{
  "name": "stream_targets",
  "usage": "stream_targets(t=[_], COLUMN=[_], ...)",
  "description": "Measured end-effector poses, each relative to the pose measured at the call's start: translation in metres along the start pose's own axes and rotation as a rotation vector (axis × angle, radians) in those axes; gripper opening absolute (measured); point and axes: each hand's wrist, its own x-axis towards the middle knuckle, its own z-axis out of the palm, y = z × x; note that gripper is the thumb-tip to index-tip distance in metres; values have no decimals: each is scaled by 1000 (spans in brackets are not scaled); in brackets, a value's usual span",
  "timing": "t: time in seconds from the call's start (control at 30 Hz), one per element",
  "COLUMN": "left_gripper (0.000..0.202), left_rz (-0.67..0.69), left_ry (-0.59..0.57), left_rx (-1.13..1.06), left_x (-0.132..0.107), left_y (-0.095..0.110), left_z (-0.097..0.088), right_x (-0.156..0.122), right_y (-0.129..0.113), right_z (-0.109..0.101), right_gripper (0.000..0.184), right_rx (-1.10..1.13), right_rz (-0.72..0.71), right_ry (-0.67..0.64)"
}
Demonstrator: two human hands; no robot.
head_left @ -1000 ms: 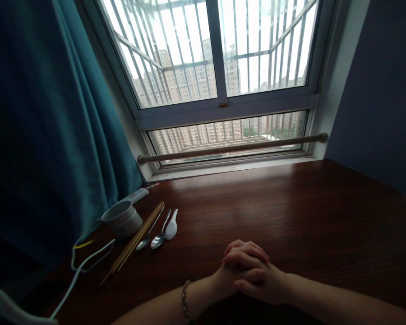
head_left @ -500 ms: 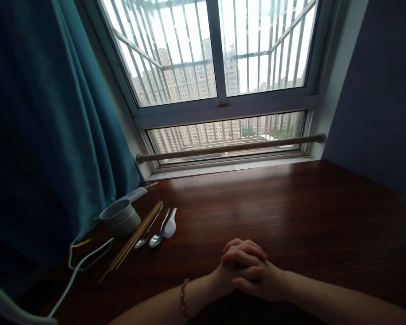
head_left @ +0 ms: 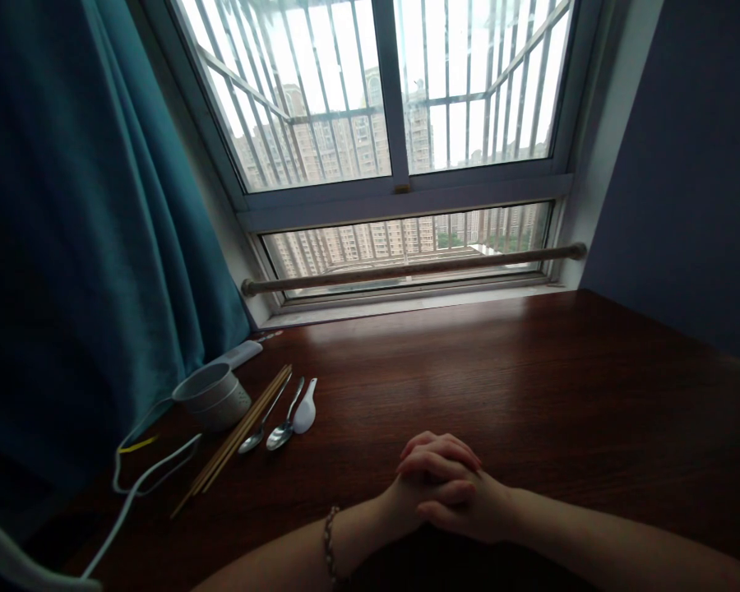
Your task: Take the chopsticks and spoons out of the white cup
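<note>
My left hand (head_left: pixel 410 497) and my right hand (head_left: pixel 469 506) rest clasped together on the dark wooden table (head_left: pixel 530 386), fingers interlaced, nothing visibly held. A beaded bracelet (head_left: pixel 329 547) circles my left wrist. To the left of the hands lie wooden chopsticks (head_left: pixel 234 440), two metal spoons (head_left: pixel 271 419) and a white ceramic spoon (head_left: pixel 305 411). A pale perforated cup (head_left: pixel 213 396) lies beside them near the curtain.
A teal curtain (head_left: pixel 86 247) hangs along the left. A white cable (head_left: pixel 136 485) with a yellow tie loops at the table's left edge. A white remote (head_left: pixel 238 353) lies near the sill. A barred window (head_left: pixel 395 123) and wooden rod (head_left: pixel 413 267) stand behind.
My clasped hands have not moved on the table. The view has shifted slightly, so everything sits a little further left in the frame.
</note>
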Motion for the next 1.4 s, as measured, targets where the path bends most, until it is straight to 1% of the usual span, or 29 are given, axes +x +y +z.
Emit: stream_targets(t=[0.07,0.13,0.27,0.33,0.43,0.57,0.67,0.77,0.9,1.0,1.1,1.23,1.4], left_gripper=[27,22,25,25,23,20,21,23,28,27,22,22,22], left_rz=[8,-25,-252,-307,-294,-255,-218,-191,-170,-175,-205,-334,-406], left_ry=[-22,-22,101,135,157,225,186,136,119,140,196,244,256], left_rx=[-6,35,264,321,340,410,431,366,243,211,214,277,286], left_x=[0,-2,-6,-6,-6,-7,-7,-6,-4,-3,-4,-6,-6], left_y=[1,4,11,12,8,-1,0,7,13,10,2,-6,-2], left_z=[0,1,4,6,7,8,7,6,6,8,9,8,7], right_x=[0,0,-1,-1,-1,-1,-1,-2,-2,-2,-2,-1,-1], right_y=[0,0,4,4,3,2,3,3,4,5,6,5,3], right_z=[0,1,3,3,3,2,2,2,2,3,4,4,3], right_gripper=[43,43,43,42,42,42,41,42,41,42,42,41,41], right_rx=[4,3,5,11,6,9,12,15,17,16,8,1,6], right_rz=[12,13,6,9,8,27,22,20,20,13,-3,-21,-4], right_ry=[-8,-13,4,10,6,-2,-5,-6,6,8,9,18,3])
